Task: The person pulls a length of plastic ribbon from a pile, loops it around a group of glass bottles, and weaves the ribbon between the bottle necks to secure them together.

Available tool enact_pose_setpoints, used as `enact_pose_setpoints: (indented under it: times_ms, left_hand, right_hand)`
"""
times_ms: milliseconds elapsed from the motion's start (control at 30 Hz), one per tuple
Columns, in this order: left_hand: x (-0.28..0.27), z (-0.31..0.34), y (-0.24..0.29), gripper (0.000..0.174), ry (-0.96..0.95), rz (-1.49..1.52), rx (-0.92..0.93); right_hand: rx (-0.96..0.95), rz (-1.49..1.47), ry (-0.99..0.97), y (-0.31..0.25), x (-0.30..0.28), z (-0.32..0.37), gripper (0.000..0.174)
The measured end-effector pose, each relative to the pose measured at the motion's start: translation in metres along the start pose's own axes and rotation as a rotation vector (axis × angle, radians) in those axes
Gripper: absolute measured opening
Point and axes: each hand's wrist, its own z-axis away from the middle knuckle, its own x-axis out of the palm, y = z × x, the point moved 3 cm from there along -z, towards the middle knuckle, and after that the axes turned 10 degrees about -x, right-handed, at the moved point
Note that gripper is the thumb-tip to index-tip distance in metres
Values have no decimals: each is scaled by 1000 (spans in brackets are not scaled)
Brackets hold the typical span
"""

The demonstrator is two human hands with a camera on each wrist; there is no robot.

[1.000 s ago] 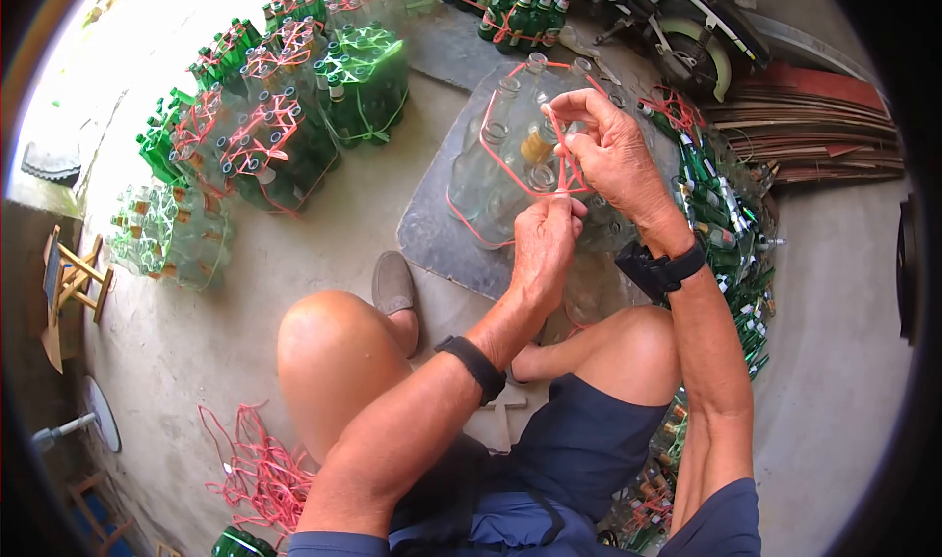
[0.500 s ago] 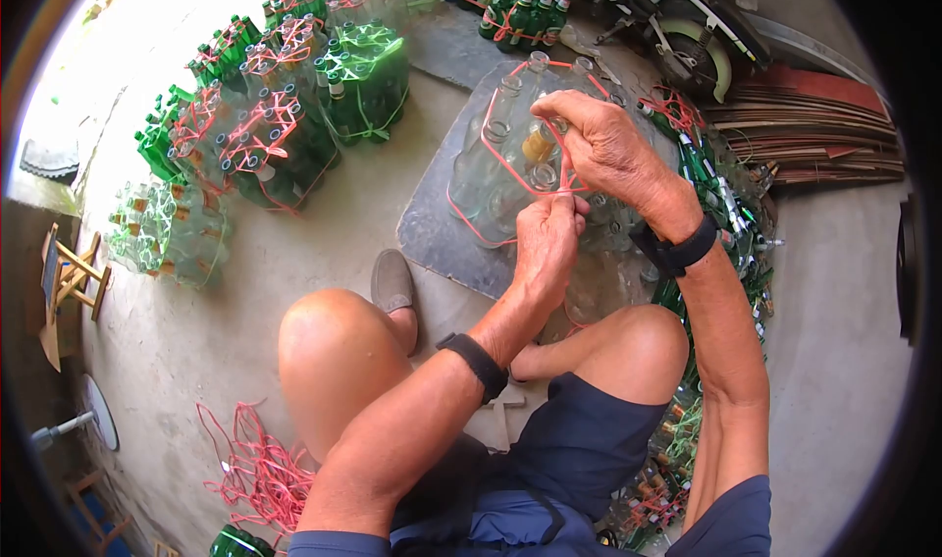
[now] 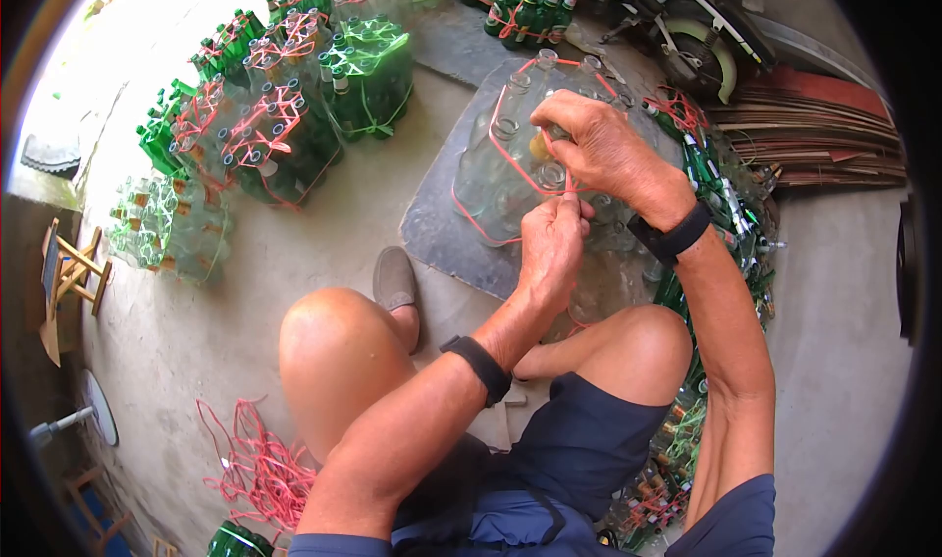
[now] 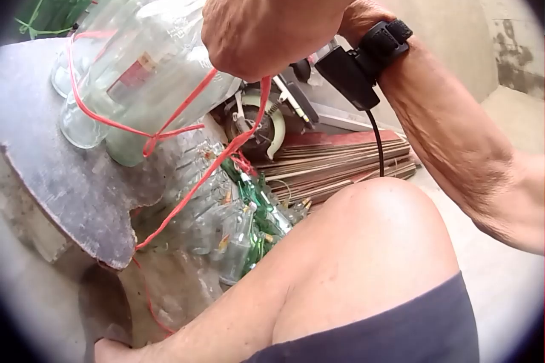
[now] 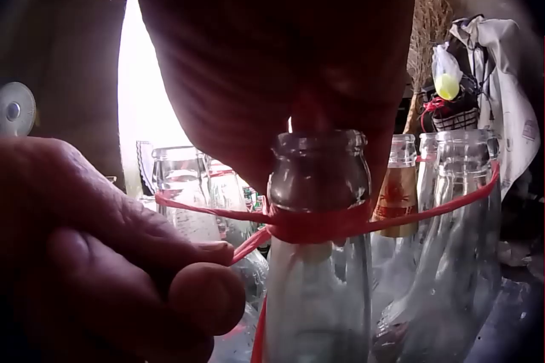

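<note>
Clear glass bottles (image 3: 481, 179) stand grouped on a dark board (image 3: 432, 225), with red twine (image 3: 510, 161) running round their necks. My left hand (image 3: 553, 241) pinches the twine at the near side of the group. In the right wrist view the left hand's thumb and finger (image 5: 209, 291) hold the twine beside a bottle neck (image 5: 319, 180) that the twine wraps. Above that neck is my right hand (image 3: 606, 145), fingers curled round a strand of twine, its fingertips partly hidden. The left wrist view shows red twine (image 4: 192, 193) hanging down past the board's edge.
Tied bundles of bottles (image 3: 265, 140) stand at the upper left. Loose green bottles (image 3: 721, 199) lie right of the board, near stacked sheets (image 3: 814, 135) and a motorbike wheel (image 3: 699, 58). A heap of red twine (image 3: 257, 474) lies at the lower left.
My right hand has turned over and lowered towards the bottle neck, its forearm swinging right. The left hand keeps its pinch and has shifted slightly.
</note>
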Motion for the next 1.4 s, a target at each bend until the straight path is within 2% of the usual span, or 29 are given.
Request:
enact_pose_setpoints:
  times_ms: [67, 133, 367, 433, 567, 633, 700, 767, 900, 1033, 1100, 1233, 1300, 1333, 1400]
  left_hand:
    - [-2, 2, 0, 28, 35, -43, 23]
    - [-1, 4, 0, 29, 53, -37, 41]
    - [-1, 10, 6, 25, 98, -67, 52]
    - [-3, 8, 4, 25, 105, -80, 44]
    - [-4, 12, 5, 24, 88, -96, 1]
    - [-3, 14, 7, 24, 92, -98, -12]
    - [-3, 14, 7, 24, 99, -98, -24]
    - [-4, 14, 8, 24, 122, -115, -6]
    - [-3, 15, 8, 24, 139, -121, -3]
    - [-4, 23, 0, 24, 136, -181, 3]
    - [-4, 24, 0, 24, 130, -196, 31]
    - [-6, 32, 7, 24, 153, -188, 102]
    - [-6, 33, 10, 24, 166, -174, 135]
    - [-7, 31, 10, 23, 163, -220, 185]
    - [-11, 26, 8, 23, 155, -271, 236]
  right_hand:
    - [1, 15, -6, 4, 2, 1, 29]
    - [78, -63, -10, 4, -1, 0, 21]
    - [104, -38, -44, 10, -2, -3, 24]
    - [319, -184, -67, 11, -6, -3, 29]
    - [305, -357, 20, 18, -11, -3, 28]
    - [621, -588, -33, 12, -19, -8, 24]
    - [592, -594, 27, 27, -8, -11, 21]
    - [527, -330, 2, 28, -4, -19, 17]
    - [516, -282, 114, 35, -1, -19, 15]
    - [545, -278, 120, 36, 5, -19, 16]
    - [463, -253, 154, 35, 8, -19, 16]
    - [419, -195, 200, 21, -2, -8, 18]
    - [348, -200, 285, 10, -11, 6, 24]
    - [347, -200, 286, 5, -12, 13, 24]
    - [279, -141, 232, -7, -14, 28, 36]
